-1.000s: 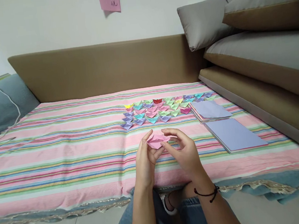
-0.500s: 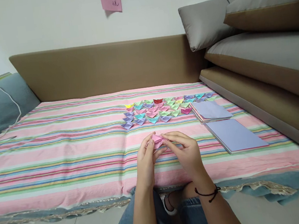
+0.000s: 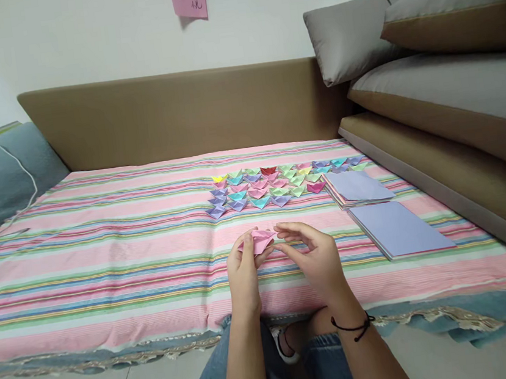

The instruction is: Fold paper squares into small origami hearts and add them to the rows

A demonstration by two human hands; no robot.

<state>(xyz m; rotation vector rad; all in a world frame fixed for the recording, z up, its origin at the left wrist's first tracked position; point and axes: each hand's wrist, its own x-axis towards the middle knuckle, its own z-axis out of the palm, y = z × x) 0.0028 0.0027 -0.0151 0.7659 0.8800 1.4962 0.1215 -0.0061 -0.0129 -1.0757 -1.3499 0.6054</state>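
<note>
A pink folded-paper boat (image 3: 263,241) is pinched between the thumb and fingers of my left hand (image 3: 243,270), its pointed end toward the right. Beside that point is my right hand (image 3: 315,254), thumb and fingers parted around the tip; they hold nothing that I can see. Beyond my hands, several small folded-paper boats in many colours stand in rows on the striped cloth, among them a dark red boat (image 3: 268,171), a turquoise boat (image 3: 260,203) and a magenta boat (image 3: 316,187).
Two stacks of square paper lie to the right, a rear stack (image 3: 359,186) and a front stack (image 3: 400,228), both lavender on top. Grey-brown cushions (image 3: 452,85) are piled at the right. A white cable (image 3: 24,171) runs along the left. The striped cloth (image 3: 104,257) covers the seat.
My right fingers have let go of the pink paper and moved slightly apart from it. My left hand has turned the boat, so more of its side shows.
</note>
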